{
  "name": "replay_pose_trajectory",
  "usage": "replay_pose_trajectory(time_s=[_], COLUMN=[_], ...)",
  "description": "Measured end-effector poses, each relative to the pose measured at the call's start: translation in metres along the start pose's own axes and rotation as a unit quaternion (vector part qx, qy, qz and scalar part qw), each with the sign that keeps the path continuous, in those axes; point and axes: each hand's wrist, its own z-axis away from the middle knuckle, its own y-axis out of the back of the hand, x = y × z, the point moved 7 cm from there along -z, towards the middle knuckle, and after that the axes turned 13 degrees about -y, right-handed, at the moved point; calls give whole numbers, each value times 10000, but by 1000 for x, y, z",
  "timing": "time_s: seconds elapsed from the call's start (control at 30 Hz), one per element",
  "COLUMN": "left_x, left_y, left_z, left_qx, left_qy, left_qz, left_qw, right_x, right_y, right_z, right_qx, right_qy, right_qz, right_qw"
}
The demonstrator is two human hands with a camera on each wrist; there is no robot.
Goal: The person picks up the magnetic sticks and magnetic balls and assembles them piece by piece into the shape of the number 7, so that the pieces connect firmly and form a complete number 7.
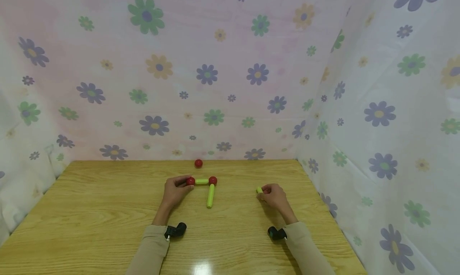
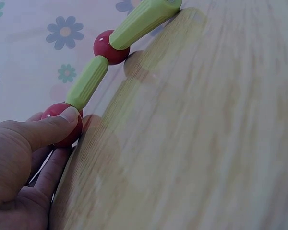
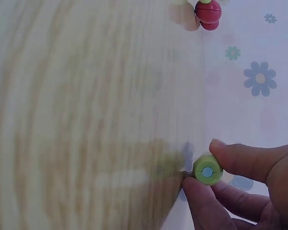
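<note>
My left hand (image 1: 175, 193) pinches a red ball (image 1: 191, 181) between thumb and fingers. From that ball a short green rod (image 1: 202, 181) runs to a second red ball (image 1: 213, 180). A longer green rod (image 1: 210, 196) joins this second ball and points toward me along the table. In the left wrist view the thumb presses on the near ball (image 2: 62, 117). Over to the right, my right hand (image 1: 274, 196) pinches another green rod (image 1: 259, 190), apart from the joined pieces. Its end (image 3: 208, 170), with a pale round centre, faces the right wrist camera.
A loose red ball (image 1: 198, 163) lies at the back edge of the wooden table (image 1: 108, 211). Flower-patterned cloth (image 1: 230, 95) hangs behind the table and along its sides. Both forearms carry black wrist cameras (image 1: 176, 230).
</note>
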Motion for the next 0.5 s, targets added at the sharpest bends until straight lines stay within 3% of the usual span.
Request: replay_pose_trajectory(time_s=[0.23,0.5], left_x=[0,3], left_y=[0,0], left_z=[-2,0], left_qx=[-14,42], left_qy=[-48,-73], left_qz=[61,60], left_qw=[10000,9999], right_x=[2,11], right_y=[0,-1], right_z=[-2,-4], right_qx=[-102,-413], right_qy=[-25,-175], right_qz=[-27,-942], right_qw=[9999,9945])
